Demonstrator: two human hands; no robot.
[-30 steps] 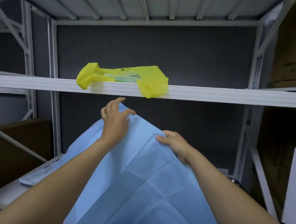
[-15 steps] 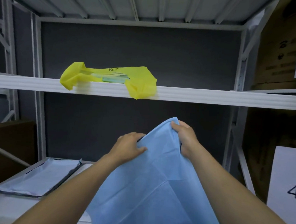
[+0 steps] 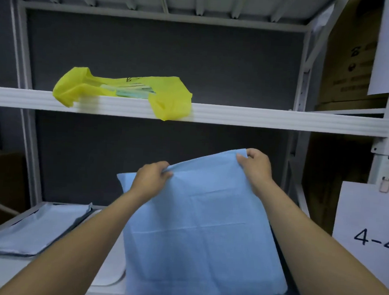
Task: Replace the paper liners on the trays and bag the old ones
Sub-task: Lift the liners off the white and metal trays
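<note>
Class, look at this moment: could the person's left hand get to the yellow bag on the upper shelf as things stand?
Probably yes, but not at once. The left hand is pinching the blue liner and must let go first. The space up to the yellow bag looks open.

A storeroom: white metal racking against a dark wall, cardboard boxes on neighbouring shelves, and paper bay labels reading "4-4".
</note>
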